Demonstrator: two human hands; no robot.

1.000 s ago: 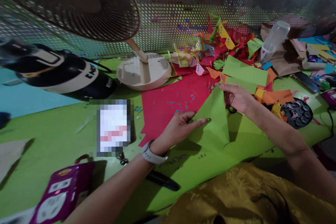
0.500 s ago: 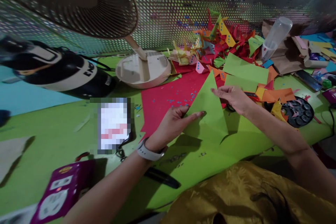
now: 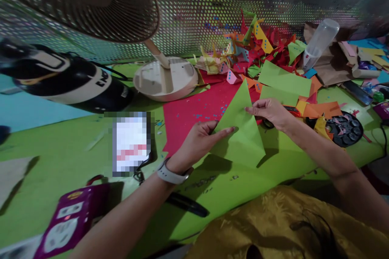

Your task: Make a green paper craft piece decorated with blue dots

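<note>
A light green sheet of paper (image 3: 240, 143), pointed at the top, is held up between my two hands. My left hand (image 3: 202, 139), with a pale watch band at the wrist, pinches its left side, the thumb lying across the front. On the right edge, my right hand (image 3: 266, 111) grips the paper between thumb and fingers. Behind the sheet lies a red sheet (image 3: 188, 117) sprinkled with small blue dots. More light green paper (image 3: 285, 81) rests just beyond my right hand.
A fan base (image 3: 165, 83) and a black bottle (image 3: 82, 83) stand at the back left. A blurred phone (image 3: 130, 141) and a purple packet (image 3: 73, 218) lie left. Folded coloured papers (image 3: 258, 48), a clear bottle (image 3: 322, 42) and a black round tray (image 3: 346, 129) are right.
The lower right corner of the green sheet has shifted slightly to the right and flattened. Both hands keep their hold and have hardly moved.
</note>
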